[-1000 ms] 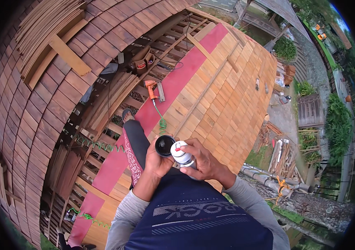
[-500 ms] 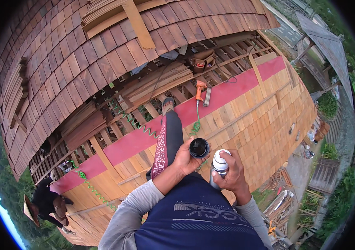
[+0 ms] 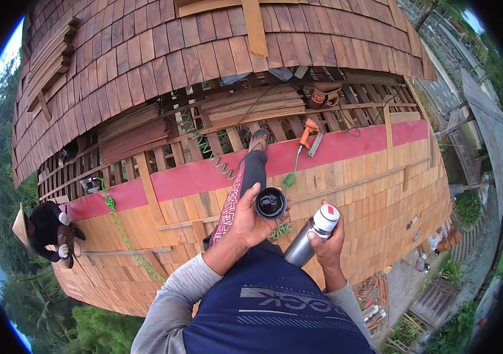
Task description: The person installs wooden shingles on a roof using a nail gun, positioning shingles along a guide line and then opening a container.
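My left hand (image 3: 245, 218) is wrapped round a small black cup (image 3: 278, 219), whose inside looks dark and glossy, perhaps with liquid in it. To its right, my right hand (image 3: 328, 246) grips a silver thermos flask (image 3: 300, 249) near its top. The flask leans, its upper end pointing up and right, away from the cup. On that end is a white cap (image 3: 326, 218) with a red mark. Cup and flask are apart, both held in front of my dark blue shirt.
I am on a shingled roof (image 3: 346, 194) with a red strip (image 3: 346, 144). An orange nail gun (image 3: 307, 133) on a green coiled hose lies ahead, near a tool pouch (image 3: 324, 94). Stacked boards (image 3: 251, 109) lie on open battens. A person in a conical hat (image 3: 45, 227) works at left.
My right hand has shifted down from the flask's top to its side, uncovering the white cap, and the flask leans more. The cup stays in my left hand. The view has turned.
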Action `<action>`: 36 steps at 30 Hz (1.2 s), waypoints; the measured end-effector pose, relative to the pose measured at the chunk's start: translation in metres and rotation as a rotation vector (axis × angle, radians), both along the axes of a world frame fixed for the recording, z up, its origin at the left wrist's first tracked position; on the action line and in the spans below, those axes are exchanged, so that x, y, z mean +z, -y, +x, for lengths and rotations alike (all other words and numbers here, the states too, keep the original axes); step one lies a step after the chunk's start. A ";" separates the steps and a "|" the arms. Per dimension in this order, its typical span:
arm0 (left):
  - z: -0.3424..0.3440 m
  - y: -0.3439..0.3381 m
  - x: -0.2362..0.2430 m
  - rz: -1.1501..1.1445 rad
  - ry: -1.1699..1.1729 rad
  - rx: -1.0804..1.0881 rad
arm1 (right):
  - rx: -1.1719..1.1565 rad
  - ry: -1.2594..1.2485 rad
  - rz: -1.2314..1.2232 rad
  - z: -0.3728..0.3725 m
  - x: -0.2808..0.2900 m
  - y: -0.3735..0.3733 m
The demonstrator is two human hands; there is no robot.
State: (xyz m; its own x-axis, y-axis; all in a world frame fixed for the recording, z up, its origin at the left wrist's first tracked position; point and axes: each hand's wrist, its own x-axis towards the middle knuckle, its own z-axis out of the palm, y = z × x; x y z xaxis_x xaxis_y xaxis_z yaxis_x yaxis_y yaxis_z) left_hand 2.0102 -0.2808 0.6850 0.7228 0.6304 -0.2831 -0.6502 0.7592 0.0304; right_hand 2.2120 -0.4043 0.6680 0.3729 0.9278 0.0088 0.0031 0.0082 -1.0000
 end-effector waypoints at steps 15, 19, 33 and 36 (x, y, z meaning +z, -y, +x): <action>-0.061 -0.006 0.067 0.375 0.170 0.303 | 0.167 -0.418 -0.147 -0.040 -0.037 -0.022; -0.069 -0.037 0.064 0.373 0.071 0.290 | 0.117 -0.415 -0.232 -0.037 -0.073 -0.041; -0.215 -0.214 -0.162 0.272 0.182 0.569 | 0.014 -0.406 -0.220 -0.067 -0.305 -0.434; -0.244 -0.265 -0.228 0.231 0.175 0.573 | -0.157 -0.219 -0.084 -0.042 -0.369 -0.552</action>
State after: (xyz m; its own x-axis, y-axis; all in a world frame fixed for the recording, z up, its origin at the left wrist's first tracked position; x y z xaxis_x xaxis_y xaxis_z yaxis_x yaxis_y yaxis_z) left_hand 1.7662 -0.0156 0.4574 0.2759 0.9612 -0.0016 -0.9611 0.2759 0.0081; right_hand 2.1698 0.1479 0.2989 0.4964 0.8528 -0.1623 -0.2180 -0.0585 -0.9742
